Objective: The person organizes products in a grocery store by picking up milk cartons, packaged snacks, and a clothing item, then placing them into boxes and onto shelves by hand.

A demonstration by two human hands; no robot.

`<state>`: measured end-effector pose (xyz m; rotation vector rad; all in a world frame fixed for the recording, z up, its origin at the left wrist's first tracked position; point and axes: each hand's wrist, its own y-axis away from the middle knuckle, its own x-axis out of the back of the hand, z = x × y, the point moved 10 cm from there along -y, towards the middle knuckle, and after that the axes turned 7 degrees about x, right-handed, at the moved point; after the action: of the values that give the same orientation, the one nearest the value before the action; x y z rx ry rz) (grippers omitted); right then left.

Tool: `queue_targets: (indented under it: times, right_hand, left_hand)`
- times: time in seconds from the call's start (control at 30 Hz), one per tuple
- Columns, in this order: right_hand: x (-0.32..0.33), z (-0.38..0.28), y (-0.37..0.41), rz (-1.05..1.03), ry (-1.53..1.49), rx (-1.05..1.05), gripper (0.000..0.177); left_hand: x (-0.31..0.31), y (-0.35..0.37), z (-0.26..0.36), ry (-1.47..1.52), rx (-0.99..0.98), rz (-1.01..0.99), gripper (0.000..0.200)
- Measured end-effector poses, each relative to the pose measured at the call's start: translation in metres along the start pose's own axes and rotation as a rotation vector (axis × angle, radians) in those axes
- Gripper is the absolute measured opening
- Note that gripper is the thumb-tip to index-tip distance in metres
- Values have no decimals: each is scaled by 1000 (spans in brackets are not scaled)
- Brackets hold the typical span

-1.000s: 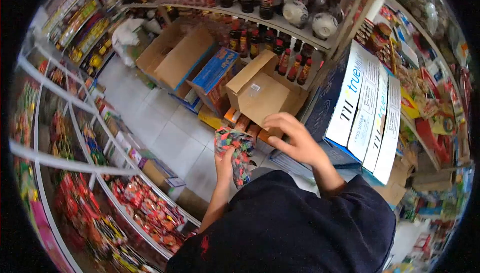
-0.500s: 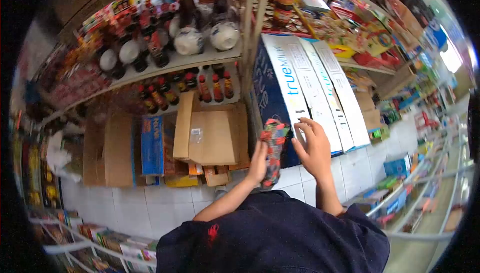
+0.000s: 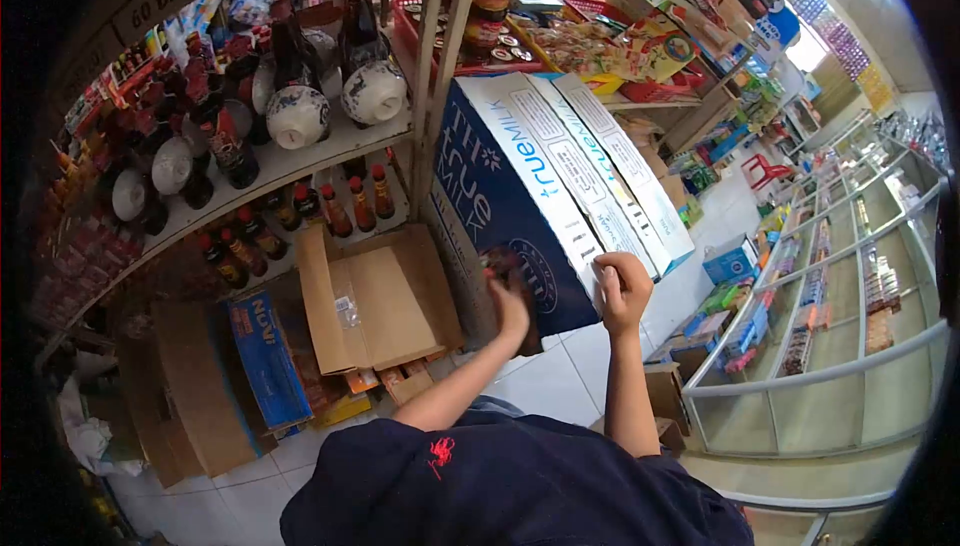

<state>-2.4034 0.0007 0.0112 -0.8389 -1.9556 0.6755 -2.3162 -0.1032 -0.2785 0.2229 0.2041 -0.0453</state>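
A large blue and white TH true MILK carton [image 3: 595,161] stands in front of me, its printed white top closed. My right hand [image 3: 625,288] is closed on its near top edge, with the fingers curled over the rim. Against the carton's dark blue side, my left hand [image 3: 510,311] is smeared by motion. It is closed around a dark cloth [image 3: 527,338], which looked floral a moment earlier; part of it is hidden behind the hand. Left of the carton is an opened brown cardboard box [image 3: 395,291].
Shelves at the left hold dark bottles with white-and-blue bowls [image 3: 375,94] and several red-capped sauce bottles [image 3: 382,191]. A blue box [image 3: 268,356] and flattened cardboard [image 3: 200,386] lean below. Glass display cases [image 3: 800,416] run along the right.
My left hand has brought the cloth from in front of the carton to its blue side. My right hand has gone from hovering to gripping the carton's top edge. The view has shifted right.
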Motion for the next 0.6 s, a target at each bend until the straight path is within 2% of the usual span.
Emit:
queue_targets:
  times: [0.03,0.07,0.1,0.17,0.2,0.3,0.37,0.4,0.47,0.5,0.53,0.6]
  right_hand:
    - [1,1,2,3,-5,-23,11]
    - [0,3,1,7,-12,-47,11]
    - [0,6,3,8,-24,-62,11]
    - [-2,13,6,16,-48,-92,13]
    - [-2,13,7,14,-57,-103,14]
    - [-2,14,7,23,-66,-104,14]
    - [-3,10,5,23,-61,-96,15]
    - [-2,8,4,24,-52,-93,16]
    - [-2,6,4,26,-51,-73,17]
    - [-2,5,3,25,-51,-62,18]
    - [-2,3,3,21,-52,-54,18]
    - [-1,1,2,35,-74,-47,20]
  left_hand:
    - [0,29,75,-99,-36,-69,34]
    - [-10,42,94,76,-142,-131,34]
    - [-23,48,108,111,-129,-269,37]
    - [-26,57,176,13,-412,-342,44]
    - [-29,53,186,-58,-542,-304,46]
    - [-23,31,184,-113,-556,-293,48]
    - [-18,14,163,-450,-693,-142,50]
    - [-13,7,150,-447,-698,-139,50]
    - [5,-1,120,-637,-649,53,50]
    - [6,5,113,-631,-649,60,50]
    - [6,5,92,-321,-464,-90,51]
    - [-7,29,67,27,-323,-219,60]
